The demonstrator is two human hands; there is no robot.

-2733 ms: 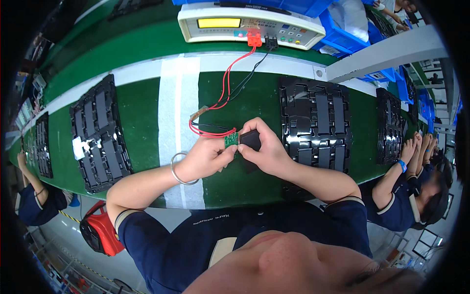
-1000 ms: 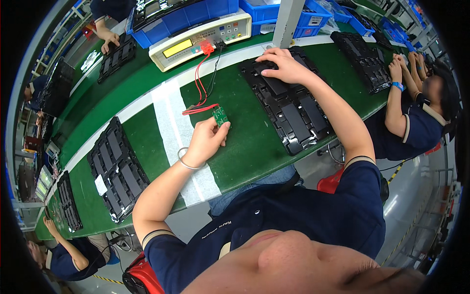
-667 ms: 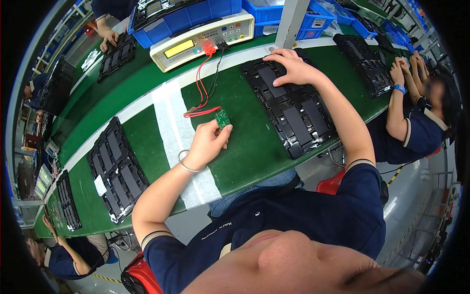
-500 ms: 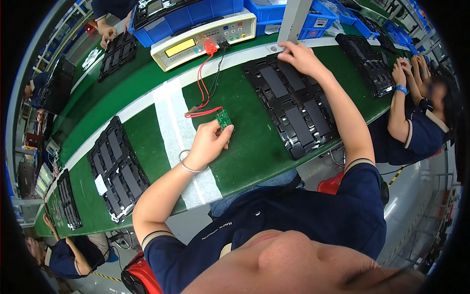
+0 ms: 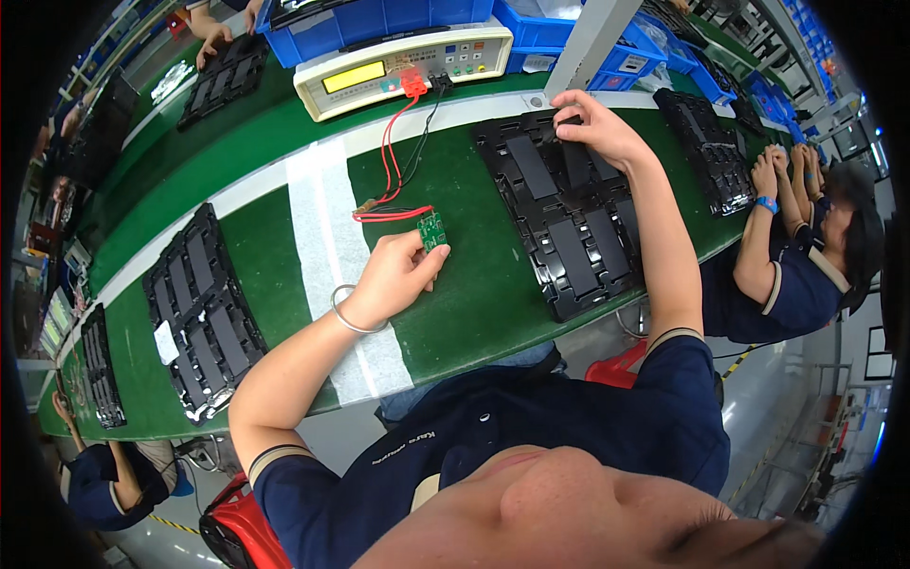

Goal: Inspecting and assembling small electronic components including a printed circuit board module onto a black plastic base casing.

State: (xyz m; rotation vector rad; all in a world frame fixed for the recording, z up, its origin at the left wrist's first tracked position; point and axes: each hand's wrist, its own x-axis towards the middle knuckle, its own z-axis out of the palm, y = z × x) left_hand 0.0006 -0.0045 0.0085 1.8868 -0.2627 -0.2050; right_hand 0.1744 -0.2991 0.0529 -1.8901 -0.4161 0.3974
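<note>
Between thumb and fingers, my left hand [image 5: 398, 270] grips a small green circuit board [image 5: 432, 230] over the green bench. Red and black leads [image 5: 384, 214] run from beside the board up to a cream bench meter [image 5: 403, 71] with a lit yellow display. My right hand [image 5: 602, 133] hovers around the far end of a black plastic tray [image 5: 559, 213] that bears several dark rectangular pads. Its fingers are bent but apart, and nothing shows between them. Whether the fingertips touch the tray I cannot tell.
A white strip [image 5: 327, 209] crosses the bench left of my left hand. Another black padded tray [image 5: 204, 313] lies beyond it. A grey post [image 5: 592, 47] rises behind my right hand, near blue bins [image 5: 630, 62]. Co-workers sit on both sides, one with hands [image 5: 773, 166] by a black tray [image 5: 706, 152].
My right hand's fingers have spread and shifted slightly at the tray's far end. My left hand still holds the circuit board. The whole view has swung a little.
</note>
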